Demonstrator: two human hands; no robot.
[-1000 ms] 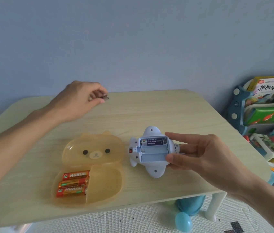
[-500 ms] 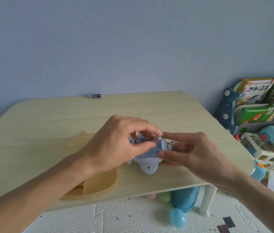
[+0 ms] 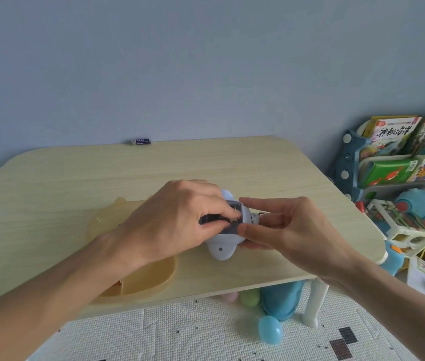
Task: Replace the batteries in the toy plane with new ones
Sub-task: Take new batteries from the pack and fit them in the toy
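The toy plane [image 3: 225, 237] sits between the 2 hands, just above the desk [image 3: 271, 178] near its front edge, belly up with the grey battery compartment [image 3: 228, 221] facing the camera. The left hand [image 3: 177, 220] comes in from the lower left and covers the plane's left half; its fingers are curled narrow, the fingertips [image 3: 228, 213] pressed down into the open compartment. Whether they pinch a battery there cannot be told, since the fingers hide the inside. The right hand [image 3: 292, 230] reaches in from the lower right and grips the plane's right end, index finger laid along the far edge of the compartment and thumb [image 3: 251, 228] against its near edge, the other fingers folded underneath. Both forearms slope up from the bottom corners toward the plane.

Left of the plane, partly under the left wrist, lies a translucent orange case [image 3: 151, 277], open on the desk. Beyond the plane, at the desk's far edge against the wall, lies 1 dark battery [image 3: 140, 141]. To the right of the plane, off the desk, stands a bookshelf [image 3: 349, 162] with picture books.
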